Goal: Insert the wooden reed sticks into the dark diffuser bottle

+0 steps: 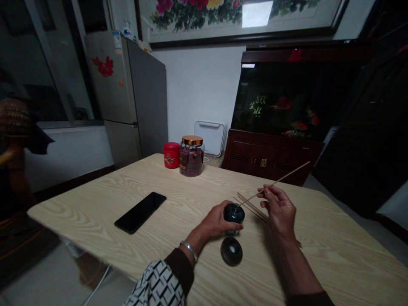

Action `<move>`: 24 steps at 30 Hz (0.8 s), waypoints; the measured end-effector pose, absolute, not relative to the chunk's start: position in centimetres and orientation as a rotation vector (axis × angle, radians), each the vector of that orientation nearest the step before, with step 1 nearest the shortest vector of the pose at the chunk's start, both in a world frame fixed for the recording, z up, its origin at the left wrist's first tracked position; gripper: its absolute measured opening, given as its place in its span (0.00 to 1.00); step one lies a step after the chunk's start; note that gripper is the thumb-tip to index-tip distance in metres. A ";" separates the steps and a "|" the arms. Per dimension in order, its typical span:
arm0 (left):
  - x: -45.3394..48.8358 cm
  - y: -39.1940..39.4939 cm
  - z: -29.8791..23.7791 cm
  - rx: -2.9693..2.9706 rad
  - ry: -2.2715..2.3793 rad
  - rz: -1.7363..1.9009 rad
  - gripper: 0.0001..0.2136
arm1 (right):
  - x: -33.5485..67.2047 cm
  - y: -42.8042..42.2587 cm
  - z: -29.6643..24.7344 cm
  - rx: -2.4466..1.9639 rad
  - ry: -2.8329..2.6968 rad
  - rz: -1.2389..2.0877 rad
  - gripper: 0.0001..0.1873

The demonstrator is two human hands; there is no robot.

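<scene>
Your left hand [215, 222] has its grip curled around the bottle [234, 212], just beyond the dark disc [226, 256] on the surface [321, 231], while your right hand's [281, 209] grip is pinched closed on a stick [289, 174] slanting down to the bottle's top, near the loose sticks [255, 209] lying there.

A small, glossy dark bottle [234, 213] has its mouth up, well in from the far edge of the table [95, 225]. One thin tan stick [288, 174] slants, its lower tip at the bottle's mouth, its upper end toward the far right corner. Similar loose sticks [254, 208] lie beside the bottle, toward the far edge. A round dark piece [227, 254], pale-centred, lies just nearer.
</scene>
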State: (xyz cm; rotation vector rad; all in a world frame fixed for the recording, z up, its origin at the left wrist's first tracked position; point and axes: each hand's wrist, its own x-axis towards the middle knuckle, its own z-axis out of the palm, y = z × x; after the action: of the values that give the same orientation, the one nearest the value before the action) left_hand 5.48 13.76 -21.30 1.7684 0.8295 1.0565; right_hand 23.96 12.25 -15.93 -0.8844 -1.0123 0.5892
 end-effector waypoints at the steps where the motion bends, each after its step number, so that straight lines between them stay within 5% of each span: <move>1: 5.5 13.7 -21.3 1.769 0.831 1.057 0.30 | 23.8 12.1 -15.8 -0.896 -1.028 0.571 0.17; 24: 5.2 13.4 -21.8 1.776 0.829 1.073 0.31 | 21.5 11.3 -17.2 -1.075 -1.488 0.633 0.16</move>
State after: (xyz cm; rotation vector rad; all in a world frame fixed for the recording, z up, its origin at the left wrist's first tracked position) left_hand 5.19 13.38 -21.79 1.7757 0.8294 1.0732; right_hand 21.54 11.31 -17.18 -1.0748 -1.4882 0.6335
